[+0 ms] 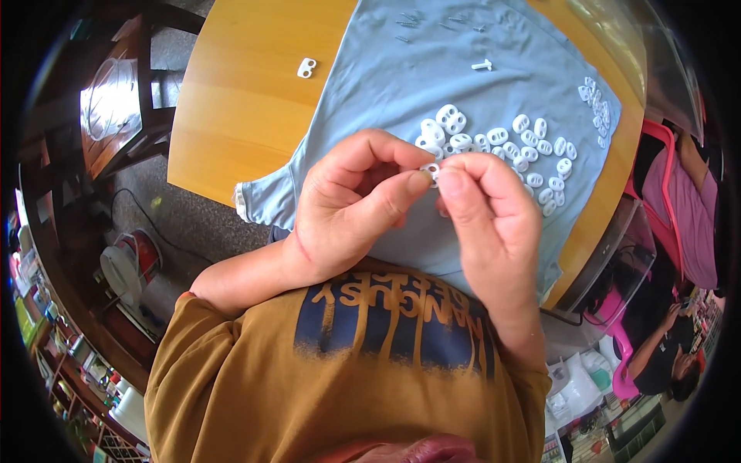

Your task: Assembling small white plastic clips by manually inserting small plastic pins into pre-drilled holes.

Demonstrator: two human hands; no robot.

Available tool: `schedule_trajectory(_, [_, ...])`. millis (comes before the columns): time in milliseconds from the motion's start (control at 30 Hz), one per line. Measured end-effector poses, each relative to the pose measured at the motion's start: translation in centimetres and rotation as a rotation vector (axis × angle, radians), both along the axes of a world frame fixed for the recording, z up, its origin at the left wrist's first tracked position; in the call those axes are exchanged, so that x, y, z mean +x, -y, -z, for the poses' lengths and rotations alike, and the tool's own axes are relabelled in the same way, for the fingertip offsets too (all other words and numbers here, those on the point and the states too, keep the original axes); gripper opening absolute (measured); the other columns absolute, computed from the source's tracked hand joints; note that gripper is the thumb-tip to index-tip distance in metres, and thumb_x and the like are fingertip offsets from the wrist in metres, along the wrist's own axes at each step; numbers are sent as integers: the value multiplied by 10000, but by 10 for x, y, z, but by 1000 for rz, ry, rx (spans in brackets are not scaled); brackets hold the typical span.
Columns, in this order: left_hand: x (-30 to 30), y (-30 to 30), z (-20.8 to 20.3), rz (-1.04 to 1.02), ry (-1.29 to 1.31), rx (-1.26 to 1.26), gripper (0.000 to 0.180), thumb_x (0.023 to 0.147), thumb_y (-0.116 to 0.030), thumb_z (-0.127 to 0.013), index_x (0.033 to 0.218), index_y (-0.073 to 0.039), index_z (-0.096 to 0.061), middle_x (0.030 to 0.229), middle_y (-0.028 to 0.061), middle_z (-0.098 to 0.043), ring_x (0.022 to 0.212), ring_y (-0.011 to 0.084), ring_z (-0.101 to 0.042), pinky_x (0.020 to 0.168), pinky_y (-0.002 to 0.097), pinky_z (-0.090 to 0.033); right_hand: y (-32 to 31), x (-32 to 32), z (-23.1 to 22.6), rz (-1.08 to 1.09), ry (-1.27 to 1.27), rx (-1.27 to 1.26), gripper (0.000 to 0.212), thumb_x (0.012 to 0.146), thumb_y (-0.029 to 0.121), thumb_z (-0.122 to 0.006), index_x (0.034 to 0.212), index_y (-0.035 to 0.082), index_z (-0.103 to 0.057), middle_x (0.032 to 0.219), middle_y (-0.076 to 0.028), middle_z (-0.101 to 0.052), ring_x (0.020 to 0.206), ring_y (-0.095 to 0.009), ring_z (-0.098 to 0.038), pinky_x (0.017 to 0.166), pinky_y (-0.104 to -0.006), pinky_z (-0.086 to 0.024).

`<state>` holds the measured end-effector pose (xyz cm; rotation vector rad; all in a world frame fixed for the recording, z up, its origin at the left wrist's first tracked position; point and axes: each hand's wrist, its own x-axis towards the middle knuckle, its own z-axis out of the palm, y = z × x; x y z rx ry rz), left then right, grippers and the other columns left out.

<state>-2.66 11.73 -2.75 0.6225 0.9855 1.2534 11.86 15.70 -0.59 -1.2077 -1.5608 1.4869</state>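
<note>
Presently | hands (340, 204) (498, 216) pinch white piece (431, 170) | brown shirt (239, 370) bears printed lettering (367, 293)

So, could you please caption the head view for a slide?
Left hand and right hand meet at a small white piece above a blue cloth.

1. White two-hole pieces (510, 150): plastic in look, smooth, slight gloss.
2. Held piece (434, 169): white, also plastic-looking; finish partly covered.
3. Cloth (401, 96): pale blue, matt, softly creased.
4. Counter (247, 85): wood-grained, smooth, low sheen.
5. Thin slivers (411, 17): grey, metal-like; too small to confirm.
6. Shirt (224, 378): brown matt fabric, print rough-edged.
7. Floor (212, 224): speckled, stone-like.
</note>
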Motion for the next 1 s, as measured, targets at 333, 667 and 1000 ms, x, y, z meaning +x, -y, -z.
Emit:
schedule_trajectory(333, [-2,-3,2,-34,44,-16,122,836,-55,-583,955,-38,-562,765,-28,-540,621,19,-462,534,159,-392,-63,50,-1,-97,918,773,185,761,55,-595,938,4,-605,890,-106,-585,849,-278,-525,757,-362,-418])
schedule_trajectory(667, [-6,-1,4,-25,55,-39,107,840,-50,-572,946,-35,-559,757,-32,-533,610,15,-445,530,158,-376,-65,49,-1,-142,928,725,127,723,44,-624,840,5,-596,853,-101,-577,829,-277,-523,741,-357,-419])
schedule_trajectory(1000, [3,-9,-5,-4,49,77,213,857,-19,-513,1066,14,-534,823,21,-556,596,42,-457,523,167,-379,-31,28,-6,288,21,12,155,842,53,-582,978,-22,-580,824,12,-561,713,-29,-493,646,-165,-402])
